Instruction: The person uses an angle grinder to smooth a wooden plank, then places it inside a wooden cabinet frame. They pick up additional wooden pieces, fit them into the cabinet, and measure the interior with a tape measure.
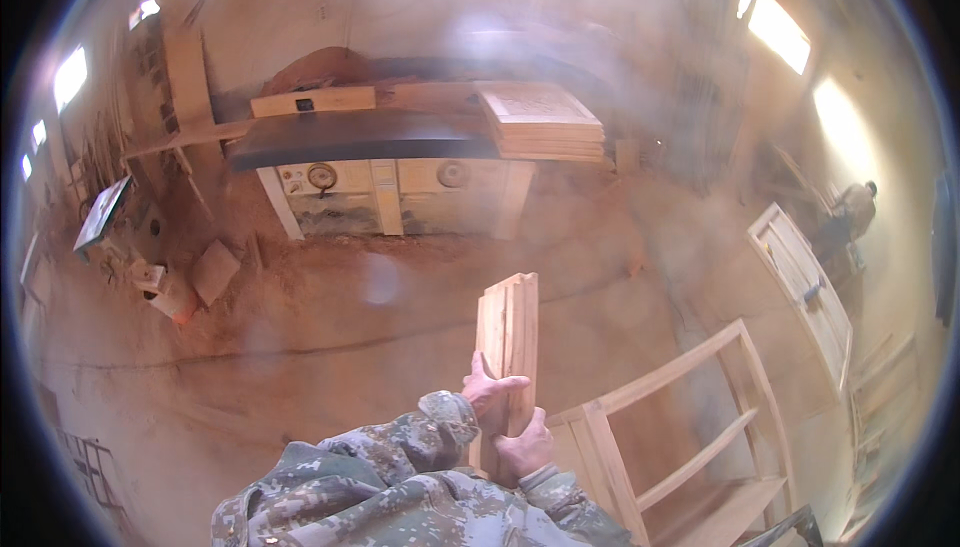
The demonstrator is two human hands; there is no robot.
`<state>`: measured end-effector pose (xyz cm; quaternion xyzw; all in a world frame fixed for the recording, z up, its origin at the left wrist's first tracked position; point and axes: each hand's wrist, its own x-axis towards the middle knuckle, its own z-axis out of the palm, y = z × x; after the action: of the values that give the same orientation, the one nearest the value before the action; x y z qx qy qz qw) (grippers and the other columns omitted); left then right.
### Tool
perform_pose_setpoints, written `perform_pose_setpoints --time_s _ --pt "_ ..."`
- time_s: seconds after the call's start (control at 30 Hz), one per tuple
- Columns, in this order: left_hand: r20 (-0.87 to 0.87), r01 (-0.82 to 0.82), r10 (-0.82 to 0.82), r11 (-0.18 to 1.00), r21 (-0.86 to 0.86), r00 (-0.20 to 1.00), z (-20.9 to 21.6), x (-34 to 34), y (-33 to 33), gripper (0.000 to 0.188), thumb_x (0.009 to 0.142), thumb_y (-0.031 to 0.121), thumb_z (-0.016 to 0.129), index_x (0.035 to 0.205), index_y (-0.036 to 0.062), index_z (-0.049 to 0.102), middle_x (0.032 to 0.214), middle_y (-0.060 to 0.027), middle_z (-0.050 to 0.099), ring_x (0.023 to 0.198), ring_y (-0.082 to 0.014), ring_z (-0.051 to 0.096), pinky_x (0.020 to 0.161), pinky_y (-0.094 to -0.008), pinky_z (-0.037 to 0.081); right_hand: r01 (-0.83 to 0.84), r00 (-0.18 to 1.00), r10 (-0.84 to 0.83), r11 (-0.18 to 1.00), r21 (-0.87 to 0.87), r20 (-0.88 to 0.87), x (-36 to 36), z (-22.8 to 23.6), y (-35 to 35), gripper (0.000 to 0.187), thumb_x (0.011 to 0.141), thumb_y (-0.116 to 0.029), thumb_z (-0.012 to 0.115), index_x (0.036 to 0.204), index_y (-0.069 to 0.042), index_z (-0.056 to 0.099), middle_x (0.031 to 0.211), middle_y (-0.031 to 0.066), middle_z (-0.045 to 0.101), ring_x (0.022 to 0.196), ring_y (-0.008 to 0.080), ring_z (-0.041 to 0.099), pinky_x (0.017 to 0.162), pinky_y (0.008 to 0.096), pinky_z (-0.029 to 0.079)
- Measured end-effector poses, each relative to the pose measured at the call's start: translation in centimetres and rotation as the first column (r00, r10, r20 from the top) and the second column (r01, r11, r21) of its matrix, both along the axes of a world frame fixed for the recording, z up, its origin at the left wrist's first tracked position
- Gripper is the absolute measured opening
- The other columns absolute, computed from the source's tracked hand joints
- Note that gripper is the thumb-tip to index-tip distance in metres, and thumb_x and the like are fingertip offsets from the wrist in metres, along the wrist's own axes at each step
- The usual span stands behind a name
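Note:
A bundle of light wooden boards (510,327) stands on end close in front of my body, several pieces pressed flat together. My left hand (487,385) grips it from the left, its thumb pointing up and a finger stretched across the near face. Lower down, my right hand (527,444) is closed round the right edge of the same bundle. Camouflage sleeves cover both forearms, and the bundle's lower end is partly hidden behind them.
At right stands an open wooden frame (690,427), with a pale door panel (803,292) leaning beyond it. Ahead is a dark-topped machine table (370,135) bearing stacked wooden panels (545,125). Another person (852,212) bends at far right. Scraps and a bucket (175,302) lie left.

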<state>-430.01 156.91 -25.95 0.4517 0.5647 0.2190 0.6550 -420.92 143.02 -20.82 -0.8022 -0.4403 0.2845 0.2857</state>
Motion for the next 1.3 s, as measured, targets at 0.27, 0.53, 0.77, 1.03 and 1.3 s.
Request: perform_pose_setpoints --time_s 0.27,0.53,0.77,1.03,1.3 --pt "0.045 -0.249 0.249 0.968 -0.007 0.967 -2.0 -5.2 4.2 0.136 0.059 0.033 0.096 0.160 0.0011 0.011 0.149 -0.0287 0.043 0.135 -0.0366 0.051 0.111 -0.0502 0.046 -0.207 0.978 0.208 0.978 0.017 -0.016 -2.3 -1.4 7.0 0.070 0.067 -0.035 0.082 0.115 0.002 0.046 0.095 0.0312 0.070 0.092 0.0494 0.069 0.084 0.0542 0.056" --pt "-0.247 -0.441 0.442 0.895 0.062 0.862 -4.1 -6.3 11.2 0.136 0.054 0.047 0.093 0.164 0.0103 0.021 0.146 -0.0287 0.050 0.139 -0.0383 0.048 0.118 -0.0436 0.038 -0.408 0.902 0.406 0.913 0.018 -0.147 -2.9 -3.5 16.9 0.075 0.065 -0.031 0.086 0.123 0.000 0.050 0.110 0.0247 0.069 0.102 0.0413 0.070 0.089 0.0479 0.056" --pt "-0.059 -0.489 0.502 0.859 0.152 0.863 -3.4 -9.5 22.3 0.133 0.055 0.048 0.089 0.164 0.0128 0.021 0.153 -0.0257 0.045 0.144 -0.0368 0.042 0.121 -0.0427 0.032 -0.619 0.702 0.667 0.744 0.250 -0.249 -2.3 -4.2 28.8 0.085 0.068 -0.026 0.090 0.132 0.004 0.044 0.122 0.0228 0.062 0.111 0.0331 0.065 0.094 0.0420 0.053" --pt "-0.345 -0.346 0.398 0.916 0.206 0.850 -0.8 -12.0 22.8 0.132 0.055 0.050 0.090 0.164 0.0130 0.023 0.149 -0.0340 0.043 0.140 -0.0462 0.043 0.119 -0.0475 0.035 -0.590 0.475 0.627 0.748 0.304 -0.617 -4.9 -4.7 31.0 0.076 0.072 -0.016 0.091 0.126 0.003 0.042 0.114 0.0164 0.059 0.102 0.0249 0.062 0.086 0.0398 0.056" --pt "-0.451 0.122 0.013 0.956 0.268 0.892 -9.2 -13.3 25.0 0.111 0.052 0.046 0.088 0.149 0.0121 0.045 0.149 -0.0321 0.041 0.137 -0.0501 0.041 0.113 -0.0574 0.037 -0.433 0.416 0.680 0.732 0.527 -0.604 -7.1 -17.6 31.2 0.075 0.074 -0.031 0.088 0.132 0.004 0.057 0.125 0.0157 0.067 0.116 0.0236 0.063 0.100 0.0397 0.051"
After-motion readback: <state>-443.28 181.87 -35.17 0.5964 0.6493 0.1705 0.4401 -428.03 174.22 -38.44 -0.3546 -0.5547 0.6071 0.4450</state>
